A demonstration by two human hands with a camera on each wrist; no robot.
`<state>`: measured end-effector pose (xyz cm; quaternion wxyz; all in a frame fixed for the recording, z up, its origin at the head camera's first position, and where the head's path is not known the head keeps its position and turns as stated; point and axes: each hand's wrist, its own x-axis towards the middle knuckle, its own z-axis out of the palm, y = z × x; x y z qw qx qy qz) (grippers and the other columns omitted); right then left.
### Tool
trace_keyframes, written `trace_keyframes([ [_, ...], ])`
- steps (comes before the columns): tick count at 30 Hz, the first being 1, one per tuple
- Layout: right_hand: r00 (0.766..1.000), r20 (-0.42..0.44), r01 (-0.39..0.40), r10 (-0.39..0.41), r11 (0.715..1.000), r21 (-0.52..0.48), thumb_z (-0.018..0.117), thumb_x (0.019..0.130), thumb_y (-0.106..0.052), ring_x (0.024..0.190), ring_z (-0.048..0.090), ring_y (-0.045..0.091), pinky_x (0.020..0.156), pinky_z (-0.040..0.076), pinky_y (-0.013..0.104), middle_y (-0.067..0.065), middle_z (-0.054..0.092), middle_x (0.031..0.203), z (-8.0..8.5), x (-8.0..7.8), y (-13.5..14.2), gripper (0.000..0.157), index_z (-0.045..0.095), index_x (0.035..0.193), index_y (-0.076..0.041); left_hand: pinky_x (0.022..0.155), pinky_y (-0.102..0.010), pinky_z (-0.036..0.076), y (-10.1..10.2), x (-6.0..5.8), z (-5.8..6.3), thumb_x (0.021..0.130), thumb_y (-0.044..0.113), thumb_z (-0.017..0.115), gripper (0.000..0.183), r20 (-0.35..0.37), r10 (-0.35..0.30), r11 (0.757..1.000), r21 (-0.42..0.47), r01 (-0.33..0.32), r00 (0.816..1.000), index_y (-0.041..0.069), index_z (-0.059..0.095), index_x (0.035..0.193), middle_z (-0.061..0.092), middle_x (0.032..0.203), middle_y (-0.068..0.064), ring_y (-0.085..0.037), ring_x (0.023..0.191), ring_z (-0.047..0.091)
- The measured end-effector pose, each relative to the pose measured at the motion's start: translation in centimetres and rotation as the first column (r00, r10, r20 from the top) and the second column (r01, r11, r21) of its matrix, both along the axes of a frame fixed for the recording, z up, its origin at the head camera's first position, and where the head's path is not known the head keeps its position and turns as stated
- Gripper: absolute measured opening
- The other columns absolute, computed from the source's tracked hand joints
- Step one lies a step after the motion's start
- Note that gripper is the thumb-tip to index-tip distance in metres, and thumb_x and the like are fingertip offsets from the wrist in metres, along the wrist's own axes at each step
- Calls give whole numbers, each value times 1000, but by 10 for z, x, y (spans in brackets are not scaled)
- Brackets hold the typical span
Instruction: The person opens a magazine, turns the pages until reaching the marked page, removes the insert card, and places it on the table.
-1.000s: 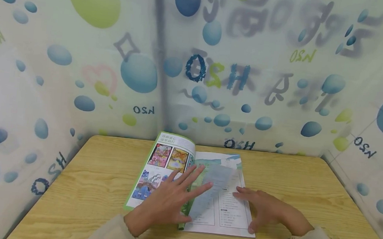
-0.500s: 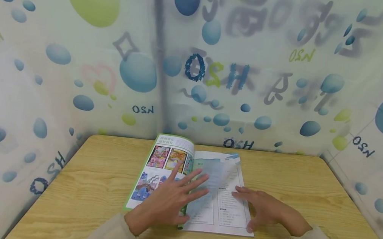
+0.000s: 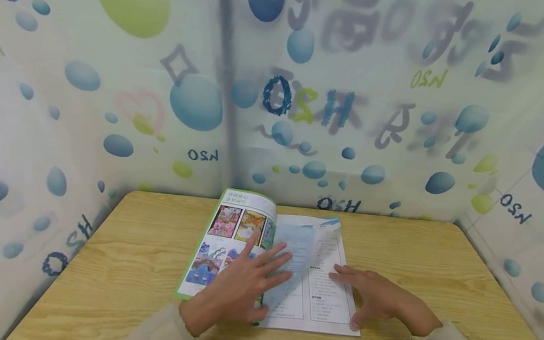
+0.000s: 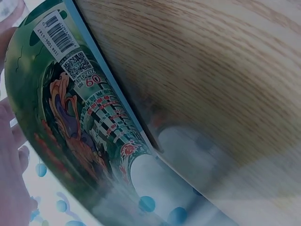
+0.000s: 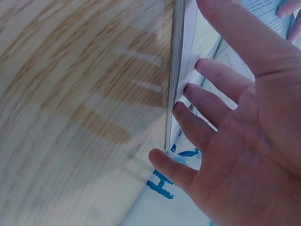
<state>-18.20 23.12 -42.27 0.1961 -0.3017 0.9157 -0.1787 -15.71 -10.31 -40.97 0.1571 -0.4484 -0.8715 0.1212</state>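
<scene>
Some pale wall covering (image 3: 273, 46) is wrapping round the back and sides of a wood-grain bench (image 3: 439, 260), with blue blobs (image 3: 197, 102) and green ones floating all over it. A big backwards H2O (image 3: 305, 106) is sitting mid-wall, blurry grey scribbles (image 3: 362, 26) showing up above.

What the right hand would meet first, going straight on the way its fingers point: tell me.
The right hand would probably first meet the thin pale-blue paper sheet over the white printed magazine page, then the left hand, though depth is unclear.
</scene>
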Motion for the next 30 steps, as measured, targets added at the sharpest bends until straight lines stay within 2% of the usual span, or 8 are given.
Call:
trace_keyframes([
  [4, 1000, 5, 11, -11, 1000, 3, 92, 63, -39, 140, 36, 44, 107, 33, 64, 13, 36, 157, -1, 0, 0, 100, 48, 149, -13, 113, -68, 11, 2, 1, -1, 82, 64, 59, 69, 26, -5, 1000, -23, 5, 1000, 32, 54, 143, 31, 161, -1, -28, 152, 15],
  [16, 1000, 10, 7, -7, 1000, -11, 92, 63, -39, 140, 36, 45, 107, 32, 64, 14, 36, 157, 2, 0, 0, 100, 47, 149, -12, 115, -66, 6, 10, 2, -5, 81, 65, 57, 60, -14, -70, 994, -83, 69, 997, 34, 64, 132, 35, 159, -3, -28, 151, 18],
  [24, 1000, 0, -6, 6, 1000, -22, 92, 61, -37, 139, 36, 45, 107, 33, 64, 15, 37, 157, 2, -1, 0, 101, 48, 148, -10, 117, -62, 6, 13, 4, -4, 80, 73, 52, 62, -69, -29, 998, -51, 25, 997, 22, 69, 112, 53, 147, -3, -28, 149, 25],
  [30, 1000, 8, 1, -1, 1000, -22, 92, 61, -37, 140, 35, 46, 107, 32, 64, 15, 36, 157, 0, -1, 1, 102, 47, 149, -11, 117, -62, 5, 11, 5, -5, 77, 73, 58, 67, -109, -16, 999, -38, 12, 994, 19, 69, 114, 61, 137, -4, -30, 148, 28],
])
